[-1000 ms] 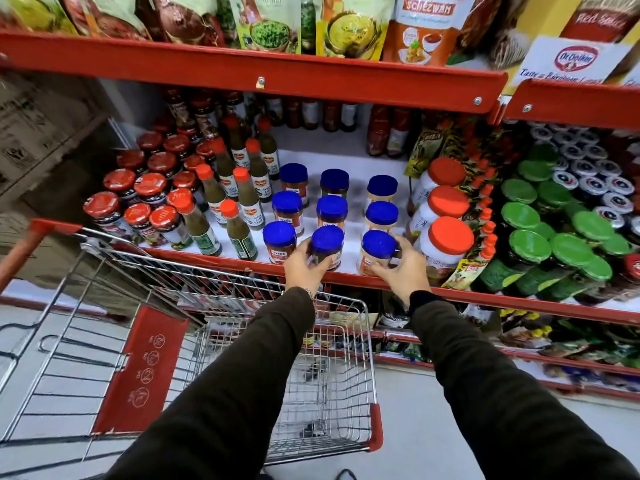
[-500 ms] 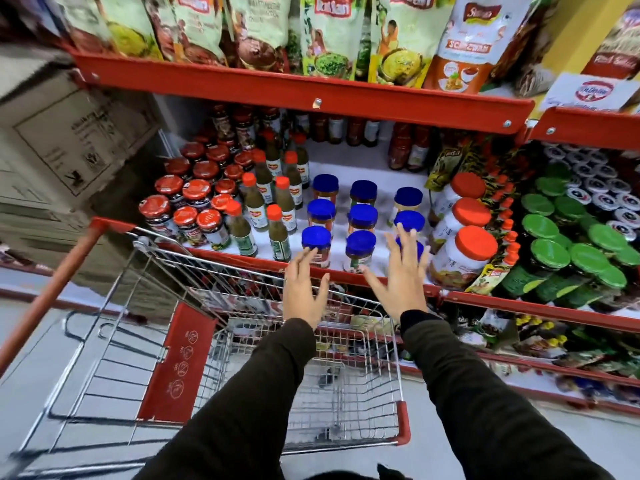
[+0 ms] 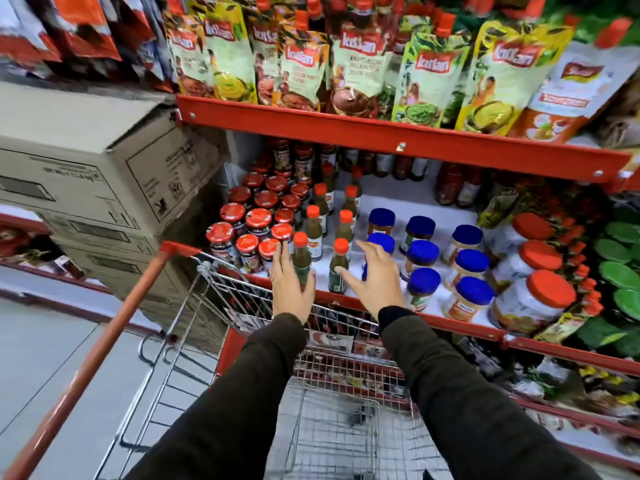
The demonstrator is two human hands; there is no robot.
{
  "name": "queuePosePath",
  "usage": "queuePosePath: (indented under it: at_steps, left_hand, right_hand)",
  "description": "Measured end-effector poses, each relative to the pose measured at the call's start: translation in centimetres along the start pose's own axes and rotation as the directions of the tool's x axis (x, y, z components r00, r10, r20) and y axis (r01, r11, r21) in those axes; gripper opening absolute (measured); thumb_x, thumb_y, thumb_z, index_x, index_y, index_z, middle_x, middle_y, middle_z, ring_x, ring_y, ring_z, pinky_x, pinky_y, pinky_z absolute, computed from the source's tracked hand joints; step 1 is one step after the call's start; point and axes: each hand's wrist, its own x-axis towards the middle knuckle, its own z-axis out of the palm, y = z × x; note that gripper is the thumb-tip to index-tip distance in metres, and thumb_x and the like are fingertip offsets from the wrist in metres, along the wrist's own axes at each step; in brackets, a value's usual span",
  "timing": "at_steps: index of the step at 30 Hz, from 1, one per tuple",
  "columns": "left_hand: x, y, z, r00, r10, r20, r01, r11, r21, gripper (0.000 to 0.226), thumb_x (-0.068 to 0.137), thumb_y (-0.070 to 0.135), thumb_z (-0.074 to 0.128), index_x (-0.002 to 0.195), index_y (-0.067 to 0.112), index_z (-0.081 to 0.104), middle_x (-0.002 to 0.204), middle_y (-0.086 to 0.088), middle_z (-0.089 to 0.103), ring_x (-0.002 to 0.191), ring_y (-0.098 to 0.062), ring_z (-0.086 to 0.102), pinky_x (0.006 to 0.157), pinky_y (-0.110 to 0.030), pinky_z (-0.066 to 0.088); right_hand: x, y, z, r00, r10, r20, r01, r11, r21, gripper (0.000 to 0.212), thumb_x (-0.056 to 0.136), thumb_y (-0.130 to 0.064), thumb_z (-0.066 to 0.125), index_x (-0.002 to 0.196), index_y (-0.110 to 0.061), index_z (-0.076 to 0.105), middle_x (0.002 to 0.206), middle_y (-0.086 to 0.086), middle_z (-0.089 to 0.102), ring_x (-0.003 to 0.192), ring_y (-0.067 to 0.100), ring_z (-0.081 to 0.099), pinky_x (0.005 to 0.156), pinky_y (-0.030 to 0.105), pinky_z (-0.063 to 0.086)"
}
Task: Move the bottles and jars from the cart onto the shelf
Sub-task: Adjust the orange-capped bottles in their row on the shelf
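Both my hands hover over the front of the red shelf (image 3: 433,322), fingers spread, holding nothing. My left hand (image 3: 291,289) is in front of a green sauce bottle with an orange cap (image 3: 300,252). My right hand (image 3: 375,284) partly hides a blue-lidded jar (image 3: 381,241). More blue-lidded jars (image 3: 420,289) stand in rows to its right. Another green bottle (image 3: 339,268) stands between my hands. The wire cart (image 3: 332,427) is below my arms; its basket looks nearly bare, with one dark blurred shape on the bottom.
Red-lidded dark jars (image 3: 247,244) fill the shelf's left end. Big orange-lidded jars (image 3: 533,303) and green-lidded jars (image 3: 620,271) stand at the right. Cardboard boxes (image 3: 104,174) are stacked at the left. Pouches (image 3: 356,71) hang above. The cart's red handle (image 3: 100,344) runs down-left.
My hands let go of two blue-lidded jars at the shelf front, opened, and shifted left toward the green bottles. The view swung left and up.
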Motion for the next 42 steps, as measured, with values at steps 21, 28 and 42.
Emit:
queuePosePath:
  at_steps: [21,28,42]
  left_hand:
    - [7.7,-2.2,-1.2,0.989,-0.083,0.124,0.109,0.969,-0.223,0.031,0.074,0.027,0.084,0.099,0.014,0.069,0.092,0.001,0.071,0.089,-0.016,0.066,0.086,-0.030,0.053]
    - [7.7,-2.7,-1.3,0.984,-0.051,0.170,0.088,0.973,-0.215,0.042,0.078,0.034,0.078,0.115,0.027,0.062,0.111,0.004,0.067,0.105,-0.015,0.060,0.094,-0.027,0.046]
    - [7.8,-2.2,-1.9,0.982,-0.146,0.119,0.165,0.971,-0.173,0.035,0.070,0.033,0.086,0.093,0.023,0.062,0.085,0.010,0.063,0.078,-0.012,0.063,0.075,-0.026,0.052]
  right_hand:
    - [4.6,-2.2,1.4,0.961,0.209,0.181,-0.250,0.937,0.244,0.045,0.083,0.007,0.069,0.126,-0.005,0.063,0.120,0.012,0.070,0.113,0.027,0.065,0.089,0.017,0.043]
    - [4.3,-2.4,1.8,0.951,0.294,0.091,-0.308,0.907,0.286,0.043,0.078,-0.018,0.084,0.117,-0.010,0.067,0.118,0.007,0.071,0.109,0.023,0.064,0.100,0.039,0.052]
    - [4.4,-2.8,1.6,0.955,0.248,0.165,-0.284,0.925,0.251,0.036,0.085,-0.005,0.075,0.121,-0.004,0.068,0.117,0.012,0.073,0.108,0.024,0.066,0.096,0.025,0.047]
